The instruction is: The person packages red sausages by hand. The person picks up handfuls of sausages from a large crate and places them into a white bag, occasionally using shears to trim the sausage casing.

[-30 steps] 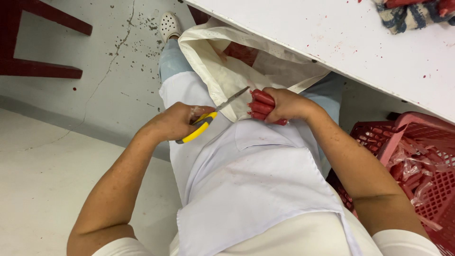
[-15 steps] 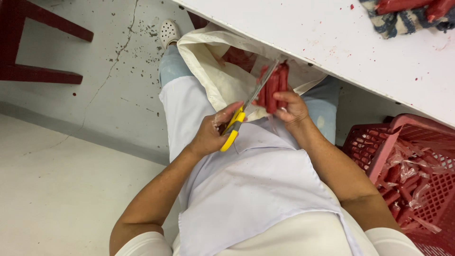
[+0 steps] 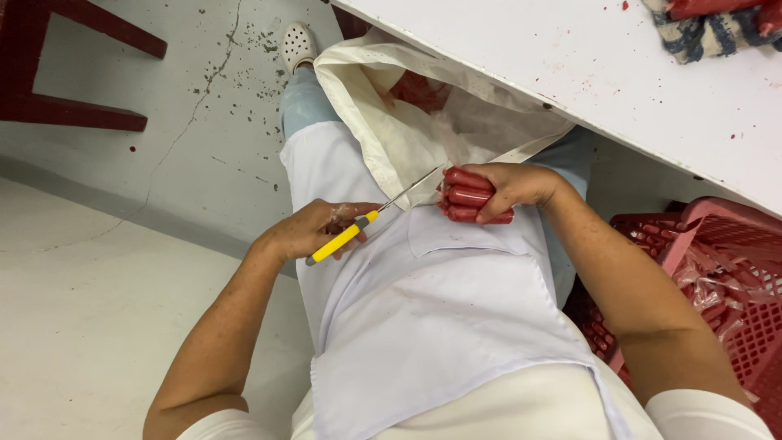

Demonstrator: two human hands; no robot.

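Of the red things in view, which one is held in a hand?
The bundle of red sausages, gripped in the right hand over the lap. The red crate sits on the floor and the red bench stands apart, both untouched.

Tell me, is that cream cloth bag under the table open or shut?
Open: the cloth bag gapes at its mouth, red pieces and clear plastic showing inside, beyond the right hand.
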